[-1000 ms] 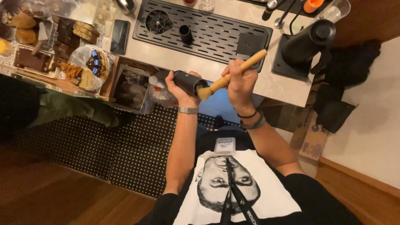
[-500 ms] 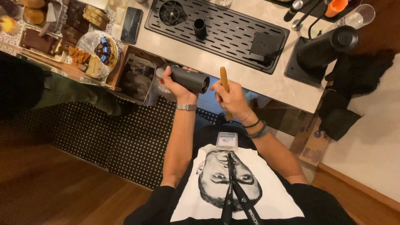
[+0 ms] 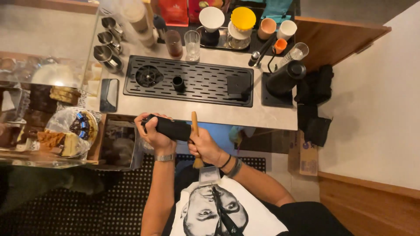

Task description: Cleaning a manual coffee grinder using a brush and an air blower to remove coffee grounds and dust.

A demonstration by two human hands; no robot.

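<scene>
The bench point(image 3: 205, 111) is pale grey. A long black slotted drip tray point(image 3: 205, 83) lies in its middle, with a small black cup point(image 3: 178, 83) on it. Left of the tray lies a dark phone point(image 3: 109, 95). Three steel pitchers point(image 3: 107, 54) stand at the far left. A clear glass point(image 3: 191, 45) stands behind the tray. On the right, a black grinder point(image 3: 284, 78) stands on a black mat point(image 3: 267, 98).

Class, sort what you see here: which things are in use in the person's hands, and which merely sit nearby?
In use: black cylinder in left hand; wooden brush in right hand.

Lying about: drip tray, drinking glass, steel jugs, black kettle.
</scene>
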